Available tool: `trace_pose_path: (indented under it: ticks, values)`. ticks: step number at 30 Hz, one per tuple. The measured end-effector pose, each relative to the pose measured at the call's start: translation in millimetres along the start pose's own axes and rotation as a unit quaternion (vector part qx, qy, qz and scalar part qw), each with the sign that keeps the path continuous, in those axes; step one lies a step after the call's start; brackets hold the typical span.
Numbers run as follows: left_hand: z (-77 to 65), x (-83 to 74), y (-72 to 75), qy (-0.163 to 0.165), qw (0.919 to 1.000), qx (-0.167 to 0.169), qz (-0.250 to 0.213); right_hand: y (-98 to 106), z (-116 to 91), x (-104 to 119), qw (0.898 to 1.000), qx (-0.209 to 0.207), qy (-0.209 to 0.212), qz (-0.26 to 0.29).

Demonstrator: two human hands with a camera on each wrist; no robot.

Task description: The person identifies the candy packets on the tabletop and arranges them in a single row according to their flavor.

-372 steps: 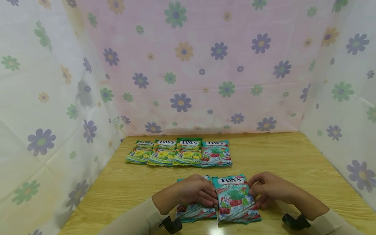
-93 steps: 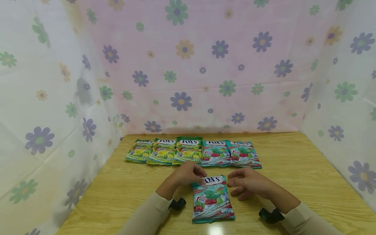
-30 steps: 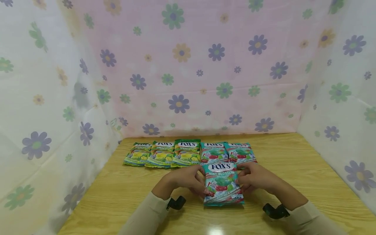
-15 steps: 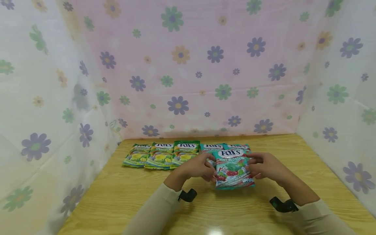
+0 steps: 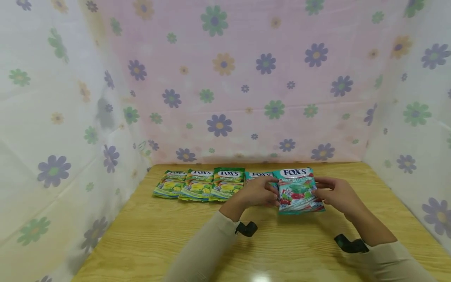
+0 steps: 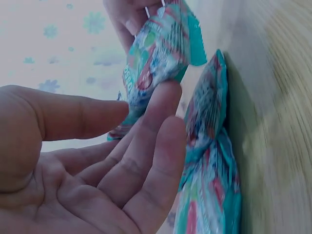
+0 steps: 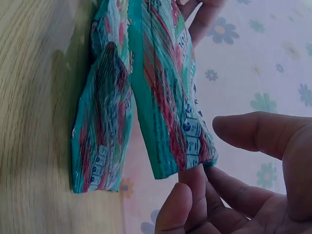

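Note:
Both hands hold a teal Fox's Mint Blossom candy bag [image 5: 298, 192] by its left and right edges, label up. It is raised off the table and tilted, overlapping the right end of the back row. My left hand [image 5: 258, 192] has its thumb at the bag's face and its fingers behind the edge, as the left wrist view shows. My right hand [image 5: 338, 196] has fingers under the other edge, thumb above. Beneath the raised bag, two more Mint Blossom bags lie on the table; one mint bag [image 7: 102, 126] shows in the right wrist view.
Several green and yellow Fox's Spring Tea bags, such as this tea bag [image 5: 227, 186], lie overlapping at the left of the row. The wooden table [image 5: 176, 239] ends at a flowered cloth [image 5: 243, 117] behind and on both sides.
Earlier, one Mint Blossom bag joined the row's right end. Since then, both hands have lifted the last bag from the front and carried it back and right, over that end.

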State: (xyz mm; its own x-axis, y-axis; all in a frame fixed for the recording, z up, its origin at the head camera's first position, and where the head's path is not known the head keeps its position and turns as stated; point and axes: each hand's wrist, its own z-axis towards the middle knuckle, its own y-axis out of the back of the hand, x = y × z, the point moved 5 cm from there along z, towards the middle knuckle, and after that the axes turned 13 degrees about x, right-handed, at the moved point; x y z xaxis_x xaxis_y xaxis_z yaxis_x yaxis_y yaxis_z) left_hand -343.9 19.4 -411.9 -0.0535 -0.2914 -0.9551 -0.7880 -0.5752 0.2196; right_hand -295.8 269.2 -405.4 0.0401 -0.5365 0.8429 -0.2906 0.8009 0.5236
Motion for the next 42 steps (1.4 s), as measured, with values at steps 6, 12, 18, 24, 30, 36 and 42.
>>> trace_pose_path:
  ticks: [6,12,18,24,30,36,42]
  values:
    - [16.1,-5.8,-7.9,0.002,0.9996,-0.025,0.017,9.2,0.9,-6.1,1.0,-0.027,0.014,0.008]
    - [31.8,-7.7,-12.4,0.009,0.9982,-0.058,-0.01,18.3,2.7,-12.2,0.998,-0.045,0.015,0.03]
    - [44.8,-9.9,-18.3,0.001,0.9964,-0.079,-0.031,25.3,4.8,-20.6,0.997,-0.064,0.002,0.033]
    - [56.5,-13.7,-25.3,-0.01,0.9951,-0.084,-0.05,31.0,3.8,-30.6,0.994,-0.088,-0.012,0.066]
    - [69.7,-16.8,-33.8,-0.034,0.9912,-0.093,-0.088,36.4,4.5,-39.5,0.989,-0.116,-0.015,0.093]
    - [78.4,-16.8,-41.6,-0.046,0.9851,-0.108,-0.125,39.1,6.6,-48.7,0.985,-0.127,-0.011,0.119]
    - [86.7,-10.9,-53.2,-0.033,0.9807,-0.126,-0.146,42.5,9.3,-60.1,0.983,-0.139,-0.021,0.117]
